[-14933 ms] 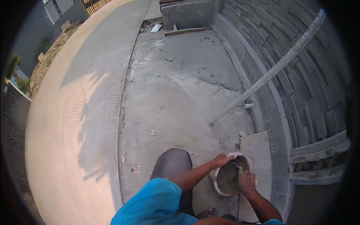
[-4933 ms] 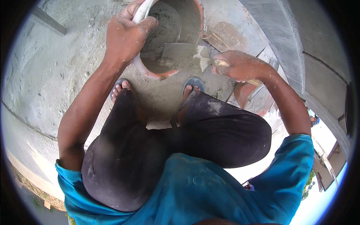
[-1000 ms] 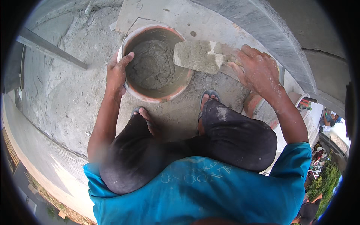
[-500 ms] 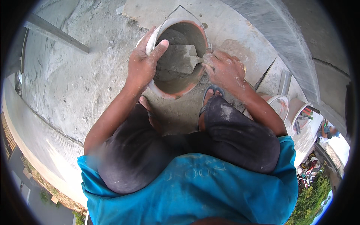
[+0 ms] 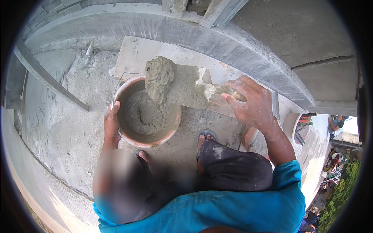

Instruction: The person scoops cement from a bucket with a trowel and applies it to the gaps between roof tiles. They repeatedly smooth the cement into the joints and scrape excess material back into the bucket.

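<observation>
My right hand (image 5: 254,103) is closed round the handle of a trowel (image 5: 188,83). Its broad, mortar-smeared blade points left, over the far right rim of a round bucket (image 5: 175,126). A thick lump of wet grey mortar (image 5: 159,75) sits on the blade's end and hangs over its edge above the bucket. Inside the bucket more grey mortar (image 5: 143,116) lies with a hollow in its surface. On the bucket's left side, my left hand (image 5: 111,126) grips the rim, its thumb uppermost. A thin wire handle (image 5: 116,83) stands up behind that side.
A pale board (image 5: 134,52) lies behind the bucket, before a curved concrete kerb (image 5: 171,31). At the left a long bar (image 5: 54,79) slants over rough cement ground. To my right stand another bucket (image 5: 248,136) and one with tools (image 5: 291,124). Another person (image 5: 335,124) is far right.
The trowel has come up out of the bucket, now carrying a lump of mortar. My right hand has moved right. In view, the bucket sits lower and further left, and more kerb shows.
</observation>
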{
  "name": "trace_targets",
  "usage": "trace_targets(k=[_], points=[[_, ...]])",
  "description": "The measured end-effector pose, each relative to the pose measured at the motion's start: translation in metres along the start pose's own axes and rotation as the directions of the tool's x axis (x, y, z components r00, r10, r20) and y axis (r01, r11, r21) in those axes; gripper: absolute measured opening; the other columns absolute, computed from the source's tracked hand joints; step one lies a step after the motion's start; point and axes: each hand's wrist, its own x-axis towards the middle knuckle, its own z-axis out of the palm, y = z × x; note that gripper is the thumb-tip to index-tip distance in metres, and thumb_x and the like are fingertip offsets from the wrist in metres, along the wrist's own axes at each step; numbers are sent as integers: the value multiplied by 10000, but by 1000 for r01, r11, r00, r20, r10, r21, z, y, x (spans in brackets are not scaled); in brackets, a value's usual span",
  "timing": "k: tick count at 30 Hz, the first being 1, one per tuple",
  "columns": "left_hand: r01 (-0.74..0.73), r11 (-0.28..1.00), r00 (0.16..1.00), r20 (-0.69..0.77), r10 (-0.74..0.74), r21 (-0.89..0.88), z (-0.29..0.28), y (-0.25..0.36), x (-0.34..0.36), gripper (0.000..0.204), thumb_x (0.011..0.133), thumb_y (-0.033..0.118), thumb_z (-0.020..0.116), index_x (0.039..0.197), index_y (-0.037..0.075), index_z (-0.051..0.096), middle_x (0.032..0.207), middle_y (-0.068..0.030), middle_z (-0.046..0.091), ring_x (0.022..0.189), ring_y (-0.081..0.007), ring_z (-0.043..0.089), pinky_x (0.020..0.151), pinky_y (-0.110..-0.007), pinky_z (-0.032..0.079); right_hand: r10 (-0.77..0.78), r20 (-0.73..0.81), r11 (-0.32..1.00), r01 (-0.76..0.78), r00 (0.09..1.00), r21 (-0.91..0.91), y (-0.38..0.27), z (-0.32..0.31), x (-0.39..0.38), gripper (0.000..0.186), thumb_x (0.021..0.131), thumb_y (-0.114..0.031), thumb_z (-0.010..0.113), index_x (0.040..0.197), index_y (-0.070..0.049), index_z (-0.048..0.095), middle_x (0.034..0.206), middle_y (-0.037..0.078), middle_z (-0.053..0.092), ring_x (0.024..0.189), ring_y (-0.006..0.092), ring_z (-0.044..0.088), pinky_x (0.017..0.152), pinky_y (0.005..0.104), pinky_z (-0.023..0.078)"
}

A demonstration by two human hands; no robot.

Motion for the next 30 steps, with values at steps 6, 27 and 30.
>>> trace_targets(k=[6,27,30], points=[[-26,999,999,29,25,40,0,3,2,535,952,341,662,1361,12,559,1315,-135,591,1215,-243,557,1038,-383,435,86,476,807,-342,875,482,46,-91,46,295,890,-333,686,1026,-71,706,722,32,604,641,94,559,570,263,453],[-39,997,991,127,31,65,20,7,3,477,906,149,626,1363,31,560,1278,-125,603,1167,-244,585,995,-377,474,167,-26,979,-169,986,-117,74,42,23,389,922,-371,677,1138,-50,647,1057,183,660,994,394,632,862,447,495],[-53,998,996,75,50,41,18,7,2,435,914,96,615,1340,12,579,1227,-118,636,1107,-233,608,991,-366,470,191,-38,980,-192,981,-51,62,75,31,418,913,-393,684,1185,-77,652,1083,173,650,1046,391,625,899,464,492]])
